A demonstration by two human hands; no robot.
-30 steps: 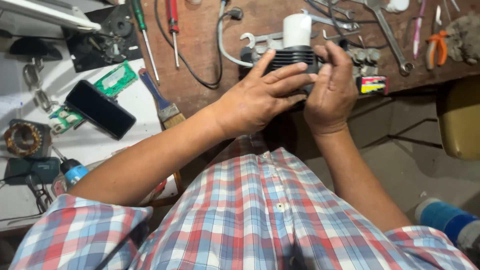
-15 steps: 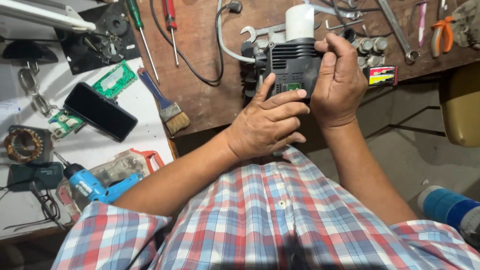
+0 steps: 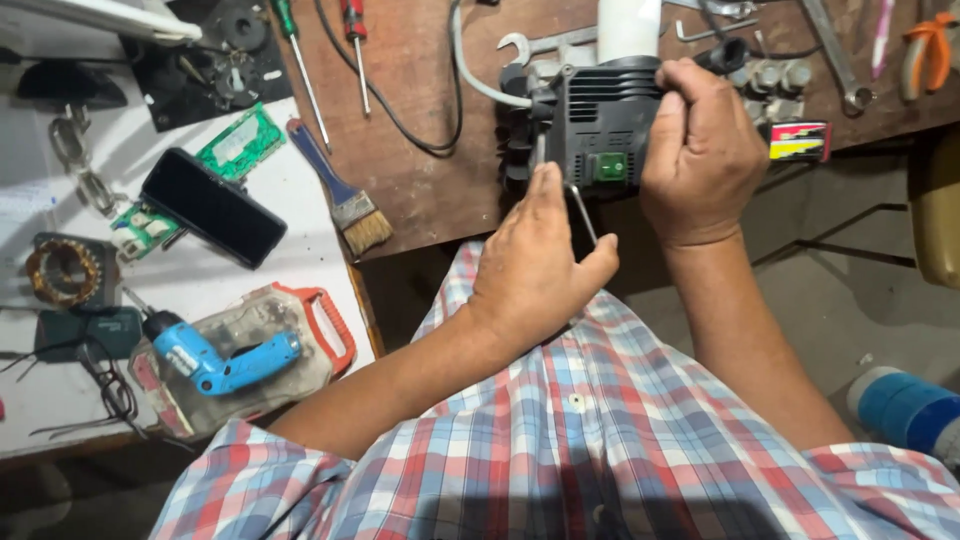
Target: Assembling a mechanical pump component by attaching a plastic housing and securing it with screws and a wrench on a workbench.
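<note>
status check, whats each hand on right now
Left hand pinching a thin metal rod against the black motor housing. Right hand gripping housing's side. Nothing between hands and housing.

bare wood left of motor housing (image 3: 600,140); wrenches (image 3: 540,42), sockets (image 3: 775,75) crowd behind

Two hands at work on a black motor housing at the edge of a wooden bench.

The right hand (image 3: 700,150) grips the right side of the black motor housing (image 3: 598,135), which has a green switch (image 3: 608,167) on its near face and a white cylinder (image 3: 628,28) at its far end. The left hand (image 3: 535,262) holds a thin metal rod (image 3: 583,212) with its tip against the housing's lower left corner. On the wooden bench (image 3: 420,150) lie a paintbrush (image 3: 340,190), screwdrivers and wrenches. To the left, a white table (image 3: 250,290) carries a blue cordless drill (image 3: 215,360), a dark phone (image 3: 213,207) and green circuit boards.
</note>
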